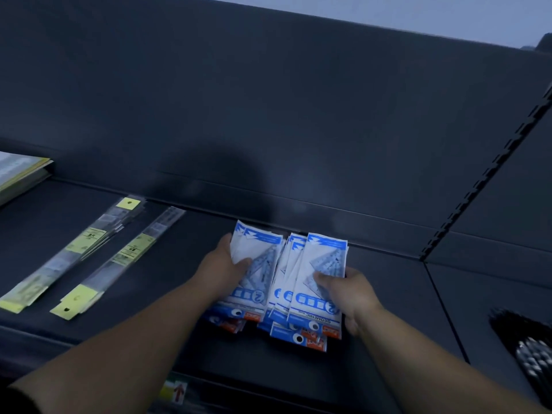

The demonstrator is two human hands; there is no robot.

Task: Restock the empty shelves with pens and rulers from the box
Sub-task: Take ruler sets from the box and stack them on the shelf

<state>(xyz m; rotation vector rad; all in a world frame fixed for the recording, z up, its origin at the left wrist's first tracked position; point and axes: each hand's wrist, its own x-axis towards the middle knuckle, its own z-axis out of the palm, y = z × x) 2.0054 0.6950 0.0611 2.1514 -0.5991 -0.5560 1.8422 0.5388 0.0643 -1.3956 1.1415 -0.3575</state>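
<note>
My head camera, the only view, looks forward and down, close over the shelf (pixel 388 297). It is tilted, so the shelf's back edge slopes down rightward. My left hand (pixel 222 264) and right hand (pixel 349 291), gripping ruler packs (pixel 322 255), sit lower centre.

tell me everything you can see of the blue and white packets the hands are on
The blue and white packets are flat, glossy plastic sleeves, white with blue bands and an orange patch at the near end. One reads GEOMETRIC, and set squares show through. They lie in two loose, fanned stacks on the dark shelf, lengthwise front to back. The left hand grips the left stack, the right hand the right one.
</note>
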